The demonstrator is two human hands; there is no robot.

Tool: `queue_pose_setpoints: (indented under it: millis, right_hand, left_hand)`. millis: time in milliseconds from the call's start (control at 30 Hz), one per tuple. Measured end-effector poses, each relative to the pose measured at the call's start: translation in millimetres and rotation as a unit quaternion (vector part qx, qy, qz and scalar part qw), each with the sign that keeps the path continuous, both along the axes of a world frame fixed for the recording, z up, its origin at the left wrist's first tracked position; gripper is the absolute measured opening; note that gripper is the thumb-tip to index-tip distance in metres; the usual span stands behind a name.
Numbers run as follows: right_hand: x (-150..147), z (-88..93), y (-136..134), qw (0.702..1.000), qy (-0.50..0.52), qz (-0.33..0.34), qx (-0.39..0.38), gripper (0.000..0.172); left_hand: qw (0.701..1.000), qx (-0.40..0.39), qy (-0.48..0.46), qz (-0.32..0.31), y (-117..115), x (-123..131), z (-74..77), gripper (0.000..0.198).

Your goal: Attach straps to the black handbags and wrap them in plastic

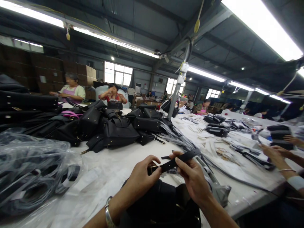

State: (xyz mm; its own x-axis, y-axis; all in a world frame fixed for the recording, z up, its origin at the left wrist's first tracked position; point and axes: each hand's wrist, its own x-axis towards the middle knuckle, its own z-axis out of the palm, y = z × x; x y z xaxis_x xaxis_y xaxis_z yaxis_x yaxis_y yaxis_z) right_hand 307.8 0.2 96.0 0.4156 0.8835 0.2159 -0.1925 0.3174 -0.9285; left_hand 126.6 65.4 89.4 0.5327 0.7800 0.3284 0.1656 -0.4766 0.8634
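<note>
My left hand [140,178] pinches the buckle end of a black strap [177,161] just above the white table [111,164]. My right hand [193,177] grips the same strap further along, fingers closed around it. The strap runs up and right past my right thumb. A black bag [163,205] lies right under both hands at the table's near edge. A silver bracelet [108,216] sits on my left wrist.
A heap of black bags [114,126] fills the table's far left. Clear plastic bags holding black straps [30,171] lie at the near left. A grey pole [177,91] rises mid-table. Another person's hands [273,153] work at the right; other people sit beyond.
</note>
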Motion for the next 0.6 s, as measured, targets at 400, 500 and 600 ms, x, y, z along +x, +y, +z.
queue_pose_setpoints:
  millis: [400,500,600]
  right_hand:
    - [50,48.3,-10,0.976,0.155,-0.050,0.147,0.037]
    - [53,54.3,-16,0.989,0.035,-0.049,0.133,0.039]
    - [48,60.2,-23,0.985,-0.169,0.022,-0.028,0.042]
  left_hand:
    - [0.992,-0.029,-0.053,-0.108,10,-28,3.6,0.036]
    - [0.993,-0.011,-0.063,-0.097,10,-32,0.6,0.034]
    - [0.995,-0.040,-0.079,-0.055,9,-31,-3.3,0.034]
